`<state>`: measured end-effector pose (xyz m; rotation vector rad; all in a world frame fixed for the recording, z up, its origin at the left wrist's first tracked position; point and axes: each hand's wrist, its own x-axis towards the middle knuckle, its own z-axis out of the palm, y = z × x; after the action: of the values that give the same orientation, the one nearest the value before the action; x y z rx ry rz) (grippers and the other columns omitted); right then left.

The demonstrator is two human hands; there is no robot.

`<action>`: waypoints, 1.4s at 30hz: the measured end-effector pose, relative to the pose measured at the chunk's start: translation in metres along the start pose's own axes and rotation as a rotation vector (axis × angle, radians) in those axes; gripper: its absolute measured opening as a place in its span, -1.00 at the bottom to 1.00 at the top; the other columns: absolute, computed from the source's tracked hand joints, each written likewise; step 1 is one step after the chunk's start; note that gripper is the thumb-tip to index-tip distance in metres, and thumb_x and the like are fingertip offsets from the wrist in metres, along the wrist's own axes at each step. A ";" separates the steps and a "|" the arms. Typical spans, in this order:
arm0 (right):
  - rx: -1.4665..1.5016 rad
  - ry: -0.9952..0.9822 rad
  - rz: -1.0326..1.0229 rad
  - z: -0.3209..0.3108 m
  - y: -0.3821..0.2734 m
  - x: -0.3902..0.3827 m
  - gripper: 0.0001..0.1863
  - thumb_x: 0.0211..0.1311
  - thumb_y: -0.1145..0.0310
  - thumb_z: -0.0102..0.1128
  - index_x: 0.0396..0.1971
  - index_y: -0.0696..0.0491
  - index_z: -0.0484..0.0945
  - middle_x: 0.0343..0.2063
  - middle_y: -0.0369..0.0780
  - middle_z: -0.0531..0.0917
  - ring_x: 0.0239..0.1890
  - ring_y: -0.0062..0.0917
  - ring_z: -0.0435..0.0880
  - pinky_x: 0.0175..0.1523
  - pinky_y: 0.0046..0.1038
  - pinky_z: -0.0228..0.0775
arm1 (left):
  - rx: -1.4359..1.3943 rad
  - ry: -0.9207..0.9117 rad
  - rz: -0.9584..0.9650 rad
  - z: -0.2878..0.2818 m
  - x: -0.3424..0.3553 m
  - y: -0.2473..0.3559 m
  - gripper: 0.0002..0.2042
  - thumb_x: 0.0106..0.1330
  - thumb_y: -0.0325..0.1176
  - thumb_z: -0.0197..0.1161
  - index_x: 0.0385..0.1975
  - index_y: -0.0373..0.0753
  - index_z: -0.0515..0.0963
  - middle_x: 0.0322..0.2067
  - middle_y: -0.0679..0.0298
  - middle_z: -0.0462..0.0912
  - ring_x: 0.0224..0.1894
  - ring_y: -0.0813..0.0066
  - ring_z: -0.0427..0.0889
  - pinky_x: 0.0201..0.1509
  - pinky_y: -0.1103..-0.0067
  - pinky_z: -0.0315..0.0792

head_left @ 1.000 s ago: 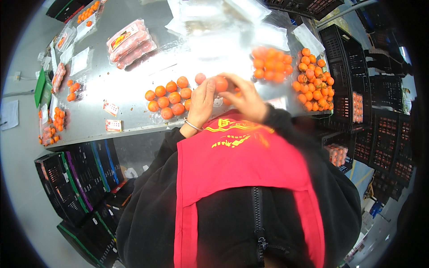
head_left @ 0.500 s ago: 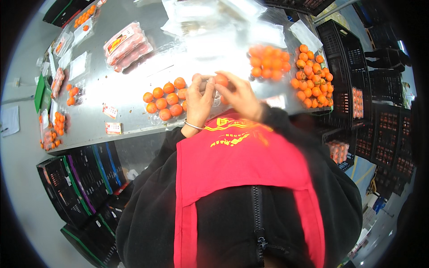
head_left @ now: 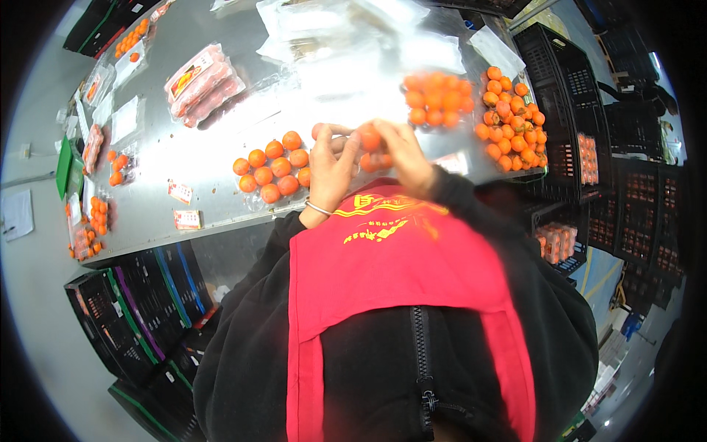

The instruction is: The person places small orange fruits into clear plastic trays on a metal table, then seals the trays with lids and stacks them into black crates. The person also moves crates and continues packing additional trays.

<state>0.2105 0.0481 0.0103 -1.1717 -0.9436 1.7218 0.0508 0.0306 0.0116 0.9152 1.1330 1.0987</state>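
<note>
A round orange persimmon (head_left: 369, 138) is between my two hands, over the near edge of the table. My right hand (head_left: 405, 156) holds it with thumb and fingers. My left hand (head_left: 328, 168) has its fingers bent, thumb and fingertips closed against the fruit's left side. Another persimmon (head_left: 318, 131) shows partly behind the left fingers. Below the held fruit, more persimmons (head_left: 372, 161) are partly covered by my hands. Left of my hands, several persimmons sit in rows in a clear plastic tray (head_left: 254, 199).
A blurred group of persimmons (head_left: 436, 99) lies right of my hands, with a loose pile (head_left: 513, 125) beyond. Packed trays (head_left: 204, 85) are stacked at the back left. Clear plastic packaging (head_left: 317, 33) covers the back. Black crates (head_left: 563, 110) stand right of the metal table (head_left: 158, 151).
My right hand has turned slightly, with its fingers now more around the persimmon. The view has shifted a little; my left hand stays nearly in place.
</note>
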 end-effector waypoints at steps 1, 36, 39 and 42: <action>0.015 -0.004 0.008 -0.001 0.000 0.000 -0.61 0.62 0.17 -0.14 -0.10 0.16 0.60 -0.51 -0.31 0.62 -0.65 -0.74 0.46 -0.53 -0.65 0.27 | -0.005 0.001 -0.003 0.000 0.000 0.000 -0.84 0.53 -0.36 0.22 -0.13 -0.26 0.41 -0.62 0.42 0.47 -0.70 0.77 0.26 -0.66 0.72 0.06; -0.595 -0.044 -0.519 -0.004 -0.004 -0.008 -0.53 0.12 0.50 0.43 0.06 0.08 0.53 -0.06 -0.27 0.53 -0.17 -0.56 0.55 -0.07 -0.52 0.43 | -0.083 -0.113 -0.190 -0.020 0.013 0.001 -0.64 0.60 -0.08 0.09 -0.17 -0.31 0.58 -0.53 0.44 0.49 -0.66 0.79 0.28 -0.66 0.76 0.06; -0.592 -0.050 -0.520 -0.004 -0.004 -0.008 -0.53 0.12 0.51 0.43 0.07 0.09 0.53 -0.06 -0.26 0.54 -0.19 -0.58 0.56 -0.09 -0.53 0.45 | -0.105 -0.082 -0.124 -0.019 0.014 -0.001 -0.71 0.60 -0.19 0.11 -0.24 -0.29 0.60 -0.59 0.45 0.46 -0.69 0.81 0.26 -0.68 0.77 0.04; -0.574 -0.064 -0.510 -0.006 -0.002 -0.008 -0.52 0.14 0.51 0.43 0.09 0.10 0.53 -0.06 -0.26 0.54 -0.22 -0.60 0.57 -0.13 -0.54 0.47 | -0.056 -0.067 -0.052 -0.018 0.014 -0.003 -0.76 0.59 -0.23 0.11 -0.21 -0.28 0.56 -0.57 0.42 0.50 -0.68 0.81 0.29 -0.68 0.77 0.06</action>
<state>0.2185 0.0428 0.0129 -1.0898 -1.6820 1.1096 0.0347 0.0441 0.0017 0.8679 1.0603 1.0444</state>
